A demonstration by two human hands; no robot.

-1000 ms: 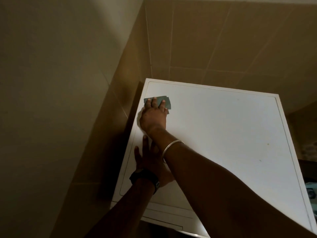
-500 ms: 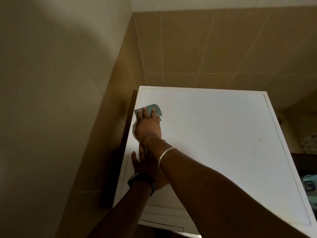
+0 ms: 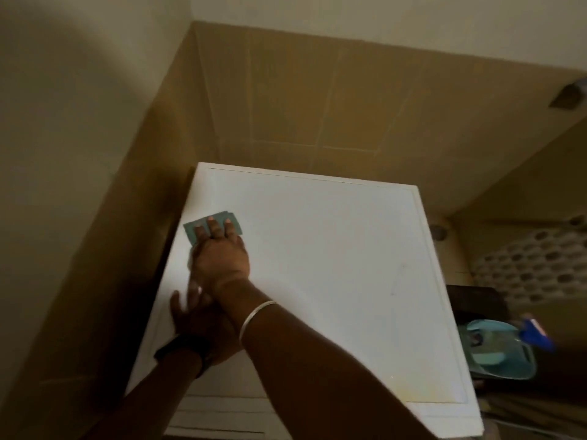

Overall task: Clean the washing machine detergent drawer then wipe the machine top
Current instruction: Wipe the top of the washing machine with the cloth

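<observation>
Teal cloth (image 3: 193, 230) — flat under right hand (image 3: 220, 258) fingers, no grip.

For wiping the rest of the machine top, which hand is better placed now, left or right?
Right. The right hand already presses the green cloth flat on the machine top, near its left edge. The left hand lies flat beneath the right forearm, without a cloth.

Right hand (image 3: 220, 258): palm down, fingers (image 3: 213, 228) straight and side by side, pressing flat on a cloth (image 3: 190, 230). Right forearm extends from the lower right toward the upper left and carries a bangle (image 3: 254, 315) at the wrist. Left hand (image 3: 197, 319): flat, fingers extended, resting on the machine top (image 3: 333, 265). It lies partly beneath the right wrist. Left wrist carries a dark watch (image 3: 184, 346).
</observation>
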